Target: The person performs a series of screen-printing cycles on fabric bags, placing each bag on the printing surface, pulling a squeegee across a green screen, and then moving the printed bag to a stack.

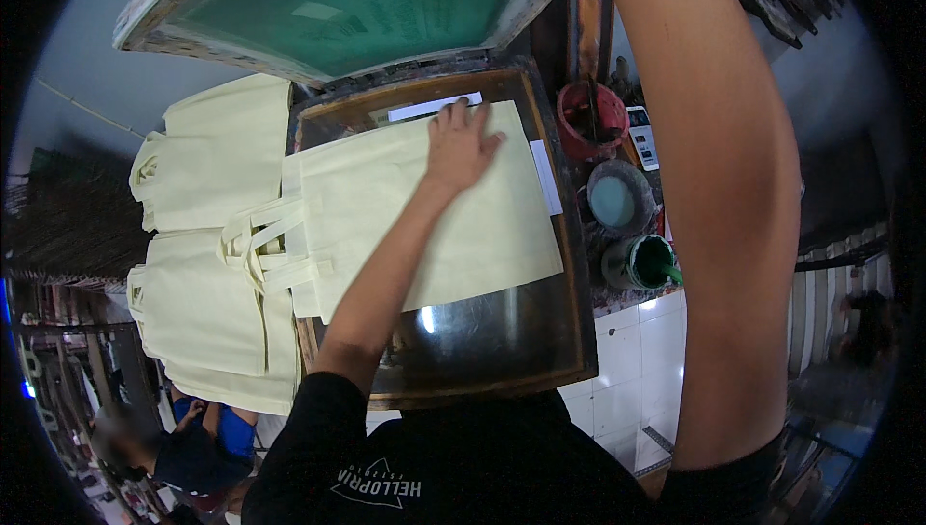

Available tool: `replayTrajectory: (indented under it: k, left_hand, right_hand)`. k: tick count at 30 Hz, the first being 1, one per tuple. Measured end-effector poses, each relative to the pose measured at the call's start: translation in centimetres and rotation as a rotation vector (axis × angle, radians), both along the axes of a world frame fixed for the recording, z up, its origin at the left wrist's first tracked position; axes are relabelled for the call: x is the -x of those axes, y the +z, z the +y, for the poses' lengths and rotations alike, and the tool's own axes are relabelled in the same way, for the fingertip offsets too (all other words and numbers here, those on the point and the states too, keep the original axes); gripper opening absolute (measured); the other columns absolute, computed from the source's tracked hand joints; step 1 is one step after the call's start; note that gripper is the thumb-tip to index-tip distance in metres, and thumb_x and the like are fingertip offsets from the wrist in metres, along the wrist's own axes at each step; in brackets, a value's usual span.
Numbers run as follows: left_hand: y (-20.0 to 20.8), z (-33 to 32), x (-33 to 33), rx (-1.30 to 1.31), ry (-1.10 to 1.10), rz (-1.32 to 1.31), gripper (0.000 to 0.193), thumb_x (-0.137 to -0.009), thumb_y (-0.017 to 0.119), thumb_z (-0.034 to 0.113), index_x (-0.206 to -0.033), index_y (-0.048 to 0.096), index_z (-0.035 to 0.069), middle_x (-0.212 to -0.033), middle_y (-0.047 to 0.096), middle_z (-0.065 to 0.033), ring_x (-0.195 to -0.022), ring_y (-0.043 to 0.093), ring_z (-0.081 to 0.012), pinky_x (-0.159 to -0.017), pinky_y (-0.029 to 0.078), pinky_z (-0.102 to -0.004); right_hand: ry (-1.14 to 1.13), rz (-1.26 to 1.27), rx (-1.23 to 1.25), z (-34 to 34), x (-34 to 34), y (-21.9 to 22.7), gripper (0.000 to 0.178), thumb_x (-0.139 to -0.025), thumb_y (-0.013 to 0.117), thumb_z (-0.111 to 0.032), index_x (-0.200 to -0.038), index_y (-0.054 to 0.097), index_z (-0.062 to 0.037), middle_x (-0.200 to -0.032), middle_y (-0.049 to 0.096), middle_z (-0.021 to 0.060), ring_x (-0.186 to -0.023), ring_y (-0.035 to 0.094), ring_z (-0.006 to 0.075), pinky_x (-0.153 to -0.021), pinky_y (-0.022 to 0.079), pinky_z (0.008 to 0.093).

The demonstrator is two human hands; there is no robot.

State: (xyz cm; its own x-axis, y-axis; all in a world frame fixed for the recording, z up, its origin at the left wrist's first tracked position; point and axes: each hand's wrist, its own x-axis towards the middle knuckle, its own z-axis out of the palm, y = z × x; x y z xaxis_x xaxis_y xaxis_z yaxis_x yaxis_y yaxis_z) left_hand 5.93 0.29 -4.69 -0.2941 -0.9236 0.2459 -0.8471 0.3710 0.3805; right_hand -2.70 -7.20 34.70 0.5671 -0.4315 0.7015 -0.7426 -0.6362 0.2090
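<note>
My left hand (pixel 459 147) lies palm down, fingers spread, near the far edge of a cream fabric tote bag (pixel 386 207). The bag is spread on a dark, glossy board (pixel 482 342) with a wooden border, its handles hanging off to the left. My right arm reaches up past the top edge of the view, beside the corner of a raised printing screen (pixel 367 13) with green mesh, tilted above the board. The right hand itself is out of view. White paper strips (pixel 545 178) sit at the bag's right and far edges.
Stacks of cream tote bags (pixel 217 168) lie left of the board. To its right stand a red bucket (pixel 569 134), a bowl of pale blue liquid (pixel 612 201), a tub of green paint (pixel 653 262) and a white device (pixel 643 147). Another person (pixel 203 457) sits at lower left.
</note>
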Motion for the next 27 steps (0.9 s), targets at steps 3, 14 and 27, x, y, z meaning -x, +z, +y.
replayTrajectory:
  k: [3,14,27]
  left_hand:
    - [1.6,3.2,3.6,-0.186,0.107,-0.181,0.093,-0.09,0.055,0.072,-0.16,0.033,0.015,-0.166,0.017,-0.0296,-0.154,0.009,-0.0491,-0.12,0.01,-0.0671]
    - [1.6,1.5,3.8,-0.407,0.083,-0.211,0.113,-0.078,0.06,0.082,-0.163,0.024,0.017,-0.17,0.002,-0.0251,-0.156,-0.006,-0.0454,-0.118,-0.001,-0.0723]
    - [3.4,1.6,4.9,-0.57,0.214,-0.221,0.12,-0.071,0.067,0.083,-0.165,0.019,0.025,-0.171,-0.001,-0.0206,-0.154,-0.013,-0.0491,-0.111,-0.003,-0.0818]
  right_hand:
    - [-0.014,-0.018,0.021,-0.8,-0.1,0.0,0.027,-0.086,0.064,-0.022,-0.091,0.079,0.0008,-0.096,0.071,0.0281,-0.091,0.069,0.0451,-0.084,0.055,0.0479]
    - [-0.027,-0.039,-0.051,0.9,-0.2,0.1,0.026,-0.087,0.066,-0.021,-0.093,0.079,0.0007,-0.098,0.071,0.0284,-0.093,0.069,0.0451,-0.085,0.055,0.0476]
    - [-0.018,-0.059,-0.037,1.4,-0.2,-0.2,0.027,-0.087,0.068,-0.02,-0.088,0.077,0.0054,-0.096,0.07,0.0308,-0.088,0.07,0.0447,-0.083,0.055,0.0478]
